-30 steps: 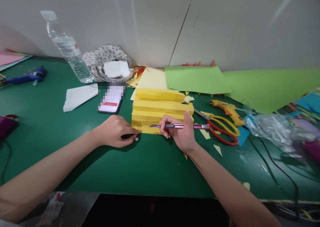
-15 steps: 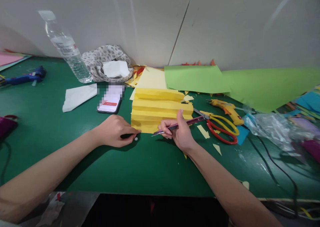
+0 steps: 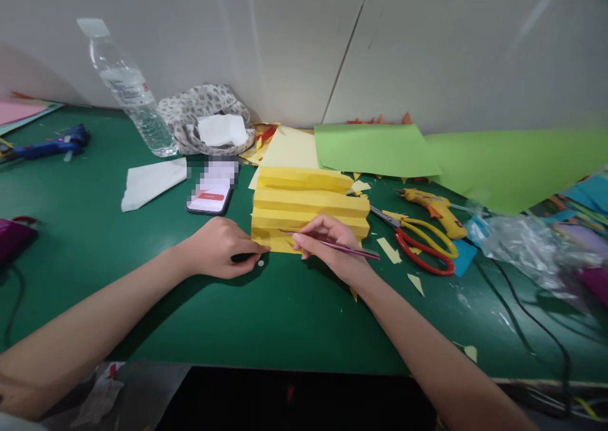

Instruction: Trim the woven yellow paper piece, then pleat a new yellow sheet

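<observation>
A pleated sheet of yellow paper [image 3: 311, 204] lies on the green table [image 3: 285, 317], its folds running left to right. My left hand [image 3: 227, 249] is closed, fingertips at the sheet's lower left corner; whether they pinch it or only press on it is too small to tell. Beside those fingertips is a small white dot [image 3: 261, 263]. My right hand [image 3: 332, 244] grips a slim purple cutter [image 3: 354, 250] like a pen, over the sheet's lower part, with the tip pointing left above the paper.
Red-and-yellow-handled scissors [image 3: 425, 247], a yellow glue gun [image 3: 439, 212] and clear plastic [image 3: 527, 244] lie on the right. Behind are green paper [image 3: 375, 149] and a patterned cloth bag [image 3: 204, 102]. A phone [image 3: 213, 187], white tissue [image 3: 152, 183] and bottle [image 3: 135, 95] stand or lie left.
My right hand has rolled over and turned the cutter, so its tip now lies over the yellow sheet and its rear end points down to the right. My left hand has stayed at the corner.
</observation>
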Action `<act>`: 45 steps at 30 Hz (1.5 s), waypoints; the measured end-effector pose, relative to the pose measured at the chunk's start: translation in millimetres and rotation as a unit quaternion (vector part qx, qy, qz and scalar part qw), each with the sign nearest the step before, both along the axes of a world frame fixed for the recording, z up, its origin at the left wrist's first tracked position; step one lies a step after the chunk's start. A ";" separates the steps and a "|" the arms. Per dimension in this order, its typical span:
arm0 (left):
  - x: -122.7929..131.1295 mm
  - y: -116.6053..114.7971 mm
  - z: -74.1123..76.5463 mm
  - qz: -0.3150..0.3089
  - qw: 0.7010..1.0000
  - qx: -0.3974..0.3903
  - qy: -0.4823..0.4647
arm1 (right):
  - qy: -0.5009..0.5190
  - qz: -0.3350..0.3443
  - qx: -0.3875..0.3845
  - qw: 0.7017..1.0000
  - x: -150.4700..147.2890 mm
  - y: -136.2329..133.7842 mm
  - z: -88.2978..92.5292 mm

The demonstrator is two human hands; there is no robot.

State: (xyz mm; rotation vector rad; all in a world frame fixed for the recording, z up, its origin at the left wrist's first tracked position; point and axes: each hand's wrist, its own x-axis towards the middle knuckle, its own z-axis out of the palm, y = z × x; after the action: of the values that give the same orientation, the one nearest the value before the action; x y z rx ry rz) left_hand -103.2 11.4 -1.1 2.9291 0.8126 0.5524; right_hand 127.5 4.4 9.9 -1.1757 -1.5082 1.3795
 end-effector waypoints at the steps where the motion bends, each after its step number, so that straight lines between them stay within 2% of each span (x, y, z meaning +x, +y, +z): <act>1: 0.2 -0.1 -0.1 0.000 1.000 0.003 -0.001 | -0.019 -0.009 0.003 1.000 -0.4 0.8 -0.8; 4: 0.4 -0.2 1.0 0.000 1.000 0.005 -0.019 | -0.046 -0.026 0.017 0.998 0.0 3.6 -3.8; 6: -0.6 0.3 3.2 0.034 0.998 0.005 -0.045 | -0.038 -0.016 0.012 0.999 1.3 4.7 -5.2; 10: -4.5 4.7 8.1 0.221 0.969 -0.034 -0.107 | 0.025 0.021 -0.011 0.999 4.5 4.8 -6.4; 12: -5.6 7.4 9.2 0.270 0.950 -0.102 -0.118 | 0.051 0.026 -0.013 0.998 5.6 4.8 -6.6; 17: -1.4 8.3 5.4 0.240 0.911 -0.290 -0.168 | 0.052 0.029 -0.020 0.998 5.8 5.0 -6.0; 22: 4.8 7.2 -5.0 0.209 0.864 -0.387 -0.244 | 0.050 0.037 -0.014 0.998 5.9 5.5 -6.2; 27: 7.5 7.6 -7.7 0.199 0.874 -0.371 -0.243 | 0.024 0.042 0.012 0.999 7.8 7.3 -10.1; 34: 5.8 4.8 -6.0 0.194 0.881 -0.366 -0.227 | -0.002 -0.018 0.031 0.999 7.0 4.4 -12.1; 41: 3.6 6.1 -9.8 0.200 0.872 -0.372 -0.247 | 0.023 0.005 0.041 0.999 10.7 2.3 -13.5; 45: 2.8 8.1 -10.1 0.180 0.884 -0.378 -0.207 | 0.011 0.013 0.038 0.999 12.9 -0.1 -17.2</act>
State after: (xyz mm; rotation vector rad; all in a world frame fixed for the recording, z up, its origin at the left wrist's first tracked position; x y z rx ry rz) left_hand -100.5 19.5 -11.1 1.8795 1.1756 0.6559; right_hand 140.4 4.3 -7.3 -1.0936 -1.5530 1.3359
